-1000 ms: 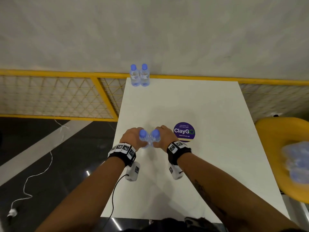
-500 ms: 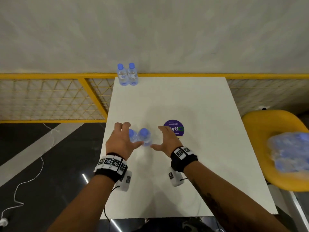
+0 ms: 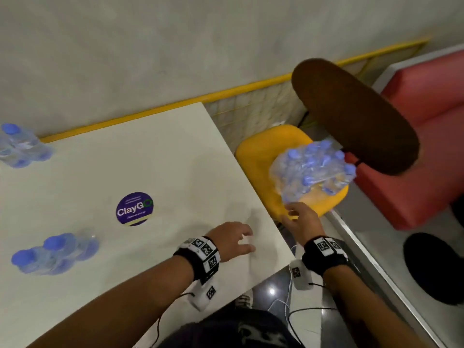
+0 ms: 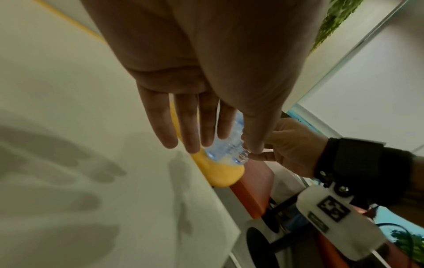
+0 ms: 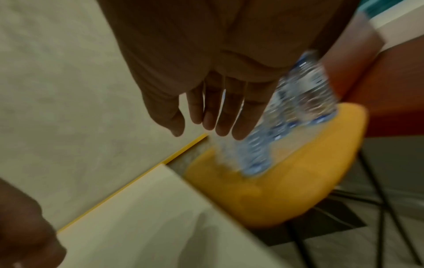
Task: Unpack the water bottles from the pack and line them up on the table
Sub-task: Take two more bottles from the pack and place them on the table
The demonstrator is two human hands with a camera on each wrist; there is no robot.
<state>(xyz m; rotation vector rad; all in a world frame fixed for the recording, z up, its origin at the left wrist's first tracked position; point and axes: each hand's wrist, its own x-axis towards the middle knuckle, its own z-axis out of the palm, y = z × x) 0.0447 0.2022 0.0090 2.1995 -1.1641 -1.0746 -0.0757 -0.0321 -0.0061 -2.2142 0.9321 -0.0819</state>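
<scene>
A shrink-wrapped pack of blue-capped water bottles (image 3: pixel 312 169) lies on a yellow chair seat (image 3: pixel 261 156) right of the white table (image 3: pixel 163 172). Two loose bottles (image 3: pixel 56 252) stand near the table's front left, and another pair (image 3: pixel 21 146) stands at its far left corner. My right hand (image 3: pixel 293 214) reaches out over the gap, fingers straight, just short of the pack (image 5: pixel 286 117). My left hand (image 3: pixel 241 241) hovers over the table's right edge with spread fingers (image 4: pixel 183 127), holding nothing.
A round purple sticker (image 3: pixel 134 209) marks the table's middle. A dark brown chair back (image 3: pixel 351 114) rises behind the pack, with a red bench (image 3: pixel 426 136) beyond it. A yellow rail (image 3: pixel 226 92) runs along the wall. Cables hang below the table's edge.
Both hands let go of the two bottles at the front left and swung right. The view has turned toward the chair, and the right hand now reaches the pack.
</scene>
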